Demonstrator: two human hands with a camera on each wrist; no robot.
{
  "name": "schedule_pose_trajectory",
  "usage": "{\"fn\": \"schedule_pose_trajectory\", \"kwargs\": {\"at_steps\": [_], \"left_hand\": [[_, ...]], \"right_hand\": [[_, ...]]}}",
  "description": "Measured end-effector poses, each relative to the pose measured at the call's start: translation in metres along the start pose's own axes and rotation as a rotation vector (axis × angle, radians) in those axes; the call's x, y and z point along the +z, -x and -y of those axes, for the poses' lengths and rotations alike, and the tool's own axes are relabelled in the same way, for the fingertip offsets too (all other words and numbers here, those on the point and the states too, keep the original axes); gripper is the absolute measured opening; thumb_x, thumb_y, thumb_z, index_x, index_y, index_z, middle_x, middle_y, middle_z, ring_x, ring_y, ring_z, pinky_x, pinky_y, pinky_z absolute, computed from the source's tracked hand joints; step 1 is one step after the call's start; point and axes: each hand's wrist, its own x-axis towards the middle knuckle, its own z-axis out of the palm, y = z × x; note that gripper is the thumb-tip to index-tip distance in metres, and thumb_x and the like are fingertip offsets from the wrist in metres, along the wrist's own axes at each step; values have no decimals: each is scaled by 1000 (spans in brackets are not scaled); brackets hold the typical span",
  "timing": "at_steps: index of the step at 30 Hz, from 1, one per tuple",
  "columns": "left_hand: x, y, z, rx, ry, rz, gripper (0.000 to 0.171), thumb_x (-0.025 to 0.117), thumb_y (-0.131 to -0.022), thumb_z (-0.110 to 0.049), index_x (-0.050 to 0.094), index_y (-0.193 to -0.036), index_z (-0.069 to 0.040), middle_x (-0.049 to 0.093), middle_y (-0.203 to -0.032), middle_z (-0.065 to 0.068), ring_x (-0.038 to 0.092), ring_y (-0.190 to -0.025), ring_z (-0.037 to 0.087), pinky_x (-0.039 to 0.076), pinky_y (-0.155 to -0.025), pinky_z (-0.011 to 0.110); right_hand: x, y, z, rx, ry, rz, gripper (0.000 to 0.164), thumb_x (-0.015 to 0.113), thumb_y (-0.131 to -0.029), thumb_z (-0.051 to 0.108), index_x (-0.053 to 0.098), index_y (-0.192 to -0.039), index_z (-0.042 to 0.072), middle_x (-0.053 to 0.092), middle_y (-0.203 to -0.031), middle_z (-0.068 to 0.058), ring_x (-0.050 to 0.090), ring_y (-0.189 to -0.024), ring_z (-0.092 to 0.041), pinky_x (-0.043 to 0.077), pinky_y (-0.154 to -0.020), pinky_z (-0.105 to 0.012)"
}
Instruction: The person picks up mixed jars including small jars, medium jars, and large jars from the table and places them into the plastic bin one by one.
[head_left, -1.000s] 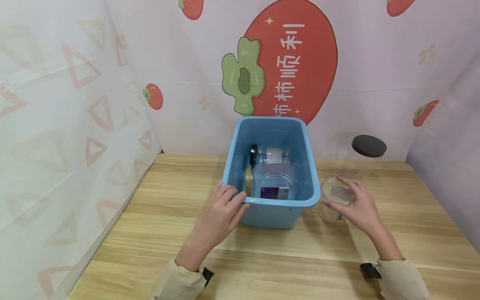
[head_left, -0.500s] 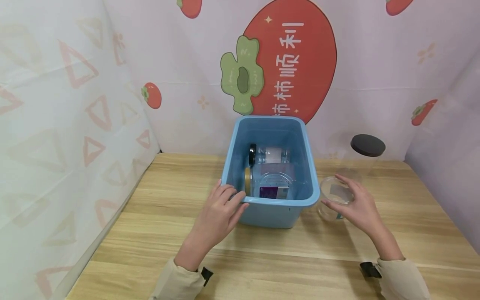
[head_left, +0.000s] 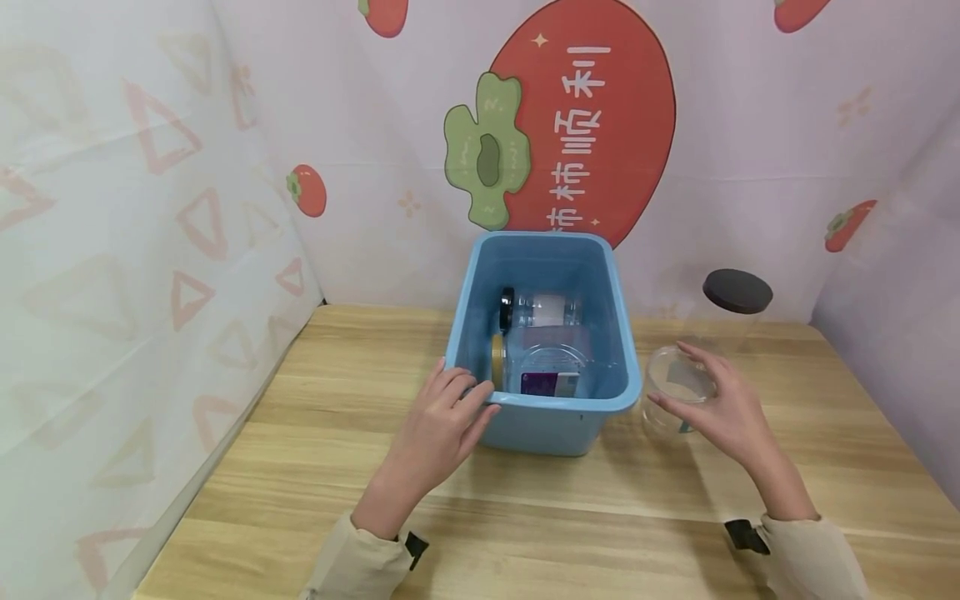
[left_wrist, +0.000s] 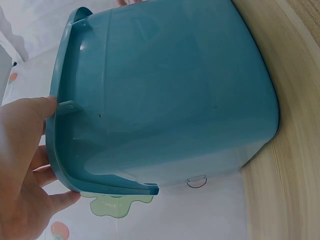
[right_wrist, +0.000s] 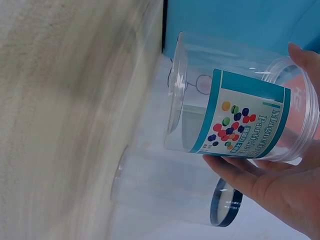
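My left hand [head_left: 438, 425] grips the near rim of a blue plastic bin [head_left: 543, 429]. In the left wrist view, the thumb presses the rim's outer side and the other fingers reach behind it. To the right of the bin, my right hand [head_left: 731, 417] holds a clear plastic jar [head_left: 663, 412] near its top, thumb and fingers on opposite sides. The right wrist view shows the jar's teal-and-white label [right_wrist: 245, 117] with coloured dots and the threaded neck; no lid is on it. Inside the bin lie a black-lidded clear jar [head_left: 547, 310] and a gold-lidded clear container [head_left: 498, 367], both on their sides.
Behind my right hand a tall clear jar with a black lid [head_left: 738, 292] stands upright on the wooden table [head_left: 555, 525]. White printed cloth [head_left: 375, 108] hangs behind the table and along both sides.
My right hand and the clear jar have shifted slightly right and away from me. My left hand keeps its grip on the bin, which has stayed in place.
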Motion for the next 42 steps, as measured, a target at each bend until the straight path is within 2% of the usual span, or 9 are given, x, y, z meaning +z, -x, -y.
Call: {"fn": "schedule_pose_trajectory", "kwargs": {"at_steps": [5, 9, 12, 16, 22, 28, 36, 42], "left_hand": [[0, 0, 0, -6, 3, 9, 25, 78, -97, -22, 74, -114, -5, 71, -105, 10, 64, -106, 29, 49, -110, 61], [0, 0, 0, -11, 4, 13, 25, 79, -96, -21, 74, -115, -5, 71, -105, 11, 64, -106, 29, 49, -110, 61], [0, 0, 0, -14, 4, 14, 26, 80, -95, -21, 75, -114, -4, 71, -105, 11, 64, -106, 29, 49, -110, 62], [-1, 0, -1, -12, 1, 11, 25, 80, -95, -20, 75, -114, -4, 71, -105, 11, 64, -106, 29, 50, -110, 62], [-1, -1, -1, -10, -1, 9, 26, 80, -95, -21, 75, -114, -5, 71, -105, 10, 64, -106, 29, 50, -110, 61], [-1, 0, -2, -15, 5, 8, 26, 81, -94, -20, 75, -114, -4, 71, -104, 11, 64, -106, 29, 50, -110, 62], [0, 0, -1, -19, 2, 15, 26, 81, -94, -20, 75, -114, -5, 71, -104, 11, 64, -106, 29, 50, -109, 62], [-1, -1, -2, -23, 5, 18, 27, 82, -94, -20, 75, -114, -4, 71, -104, 11, 64, -106, 29, 50, -109, 63]], "right_hand": [[-3, -6, 3, -23, -4, -16, 84, 94, -77, 20, 55, -146, -5, 58, -136, -35, 56, -116, -53, 52, -80, -64], [-8, -13, 6, -54, 11, -38, 84, 95, -75, 20, 57, -145, -5, 60, -131, -34, 58, -111, -51, 52, -75, -56], [-11, -17, 9, -71, 28, -47, 84, 96, -73, 21, 58, -144, -5, 62, -131, -34, 59, -110, -52, 52, -74, -55], [-17, -22, 12, -71, 42, -41, 84, 96, -74, 22, 58, -144, -4, 62, -133, -33, 59, -112, -52, 52, -76, -59], [-23, -26, 14, -66, 36, -18, 83, 95, -75, 22, 58, -144, -4, 62, -132, -34, 59, -111, -51, 52, -75, -53], [-28, -31, 15, -81, 49, -7, 82, 95, -74, 20, 58, -143, -5, 62, -130, -35, 59, -110, -53, 52, -76, -59], [-36, -37, 19, -88, 63, 0, 83, 96, -73, 20, 58, -143, -5, 60, -135, -35, 58, -109, -53, 52, -74, -56], [-42, -41, 23, -84, 72, 29, 83, 95, -75, 21, 56, -145, -2, 58, -137, -35, 56, -113, -53, 49, -77, -60]]}}
